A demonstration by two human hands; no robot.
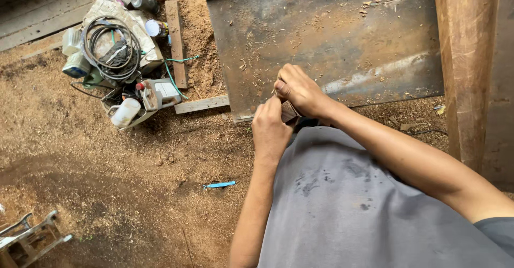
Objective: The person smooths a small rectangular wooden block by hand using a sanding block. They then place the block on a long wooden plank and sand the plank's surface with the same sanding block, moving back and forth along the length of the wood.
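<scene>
We look straight down on our own arms, over a grey shirt front. Both hands meet at the near edge of a rusty, dust-strewn flat steel sheet [321,43], which we take as our landmark.

Left hand [269,131]: fingers folded shut around a small dark brown block, probably wood [289,110], at the sheet's near edge. Right hand [299,90]: curled over the top of the same block, thumb and fingers pinching down on it. The two hands touch. Holding it from both sides against the sheet's edge likely steadies a piece too small to rest alone; that is our reading, not a thing seen.

Only a sliver of the block shows between the hands. Its full shape, and whether either hand also holds a tool, we cannot make out.

Left of the sheet, on the sawdust-covered ground [96,155]: a pale wooden batten [201,104] along the sheet's corner, then a heap with a coiled black cable [110,46], white plastic bottles and a small grey box. Contents there are tangled and hard to separate.

Nearer us than the sheet, a thin light-blue plastic strip [219,184] lies alone. Right of the sheet stands a thick brown timber post [465,59], cut off by the frame. A metal frame at bottom left is also cropped.
</scene>
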